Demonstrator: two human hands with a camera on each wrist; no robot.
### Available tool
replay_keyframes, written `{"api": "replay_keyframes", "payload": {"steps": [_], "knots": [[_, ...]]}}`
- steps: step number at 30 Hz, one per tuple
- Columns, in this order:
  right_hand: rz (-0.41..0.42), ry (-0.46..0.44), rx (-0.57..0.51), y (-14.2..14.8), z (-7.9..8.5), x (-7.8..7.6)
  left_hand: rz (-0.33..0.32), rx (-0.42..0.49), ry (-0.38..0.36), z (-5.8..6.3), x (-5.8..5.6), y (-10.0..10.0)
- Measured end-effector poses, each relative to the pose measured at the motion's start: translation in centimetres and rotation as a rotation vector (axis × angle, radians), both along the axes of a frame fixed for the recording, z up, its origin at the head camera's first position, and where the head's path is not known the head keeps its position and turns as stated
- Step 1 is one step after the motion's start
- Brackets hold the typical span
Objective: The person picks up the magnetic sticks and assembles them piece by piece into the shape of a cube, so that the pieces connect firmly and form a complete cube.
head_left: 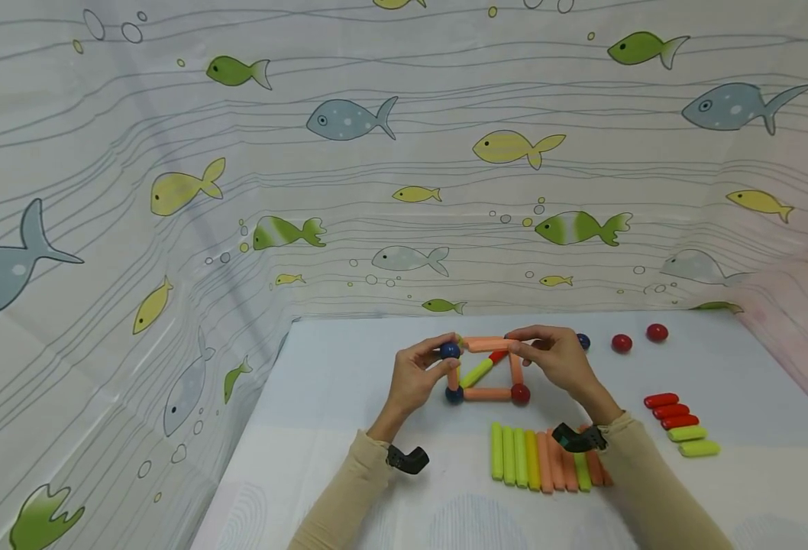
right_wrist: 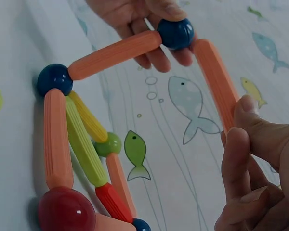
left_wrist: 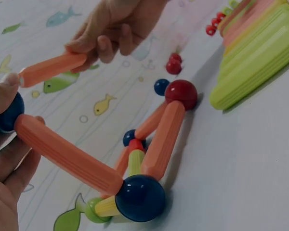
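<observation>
Two hands busy, and we start left: the left grip (head_left: 414, 374) pinches a blue ball (head_left: 449, 350) topping one upright orange rod (right_wrist: 115, 55). Just below and right of it, the base frame (head_left: 476, 373) looks done, four sides closed, diagonal in. Between the grips comes another orange rod (right_wrist: 216, 86), pinched by the right grip (head_left: 560, 365), its tip right beside that ball; joined or not, we can't tell. Three corners lack uprights. Nearer us than the right grip, loose rods (head_left: 532, 458); beyond its right, red balls (head_left: 622, 343) and short rods (head_left: 672, 411), all unused.
</observation>
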State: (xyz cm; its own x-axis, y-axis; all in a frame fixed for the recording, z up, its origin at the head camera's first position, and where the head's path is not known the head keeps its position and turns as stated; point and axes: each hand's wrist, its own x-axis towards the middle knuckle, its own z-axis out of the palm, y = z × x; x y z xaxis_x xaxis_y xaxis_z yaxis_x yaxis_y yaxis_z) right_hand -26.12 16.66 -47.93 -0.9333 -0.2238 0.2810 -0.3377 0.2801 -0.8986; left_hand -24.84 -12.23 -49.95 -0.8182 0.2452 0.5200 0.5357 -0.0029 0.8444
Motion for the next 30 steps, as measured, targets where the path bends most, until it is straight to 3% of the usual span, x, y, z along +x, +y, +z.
{"api": "replay_keyframes", "payload": {"steps": [9,18,30], "knots": [[0.007,-0.011,-0.012,-1.2,0.1,-0.2,-0.041,0.017,-0.007,-0.2,-0.1,0.1],[0.008,0.003,-0.005,-1.6,0.1,-0.3,0.01,-0.074,-0.021,0.0,-0.2,0.6],[0.028,-0.028,0.001,-1.2,-0.1,-0.4,0.021,-0.045,-0.153,0.1,-1.1,2.5]]}}
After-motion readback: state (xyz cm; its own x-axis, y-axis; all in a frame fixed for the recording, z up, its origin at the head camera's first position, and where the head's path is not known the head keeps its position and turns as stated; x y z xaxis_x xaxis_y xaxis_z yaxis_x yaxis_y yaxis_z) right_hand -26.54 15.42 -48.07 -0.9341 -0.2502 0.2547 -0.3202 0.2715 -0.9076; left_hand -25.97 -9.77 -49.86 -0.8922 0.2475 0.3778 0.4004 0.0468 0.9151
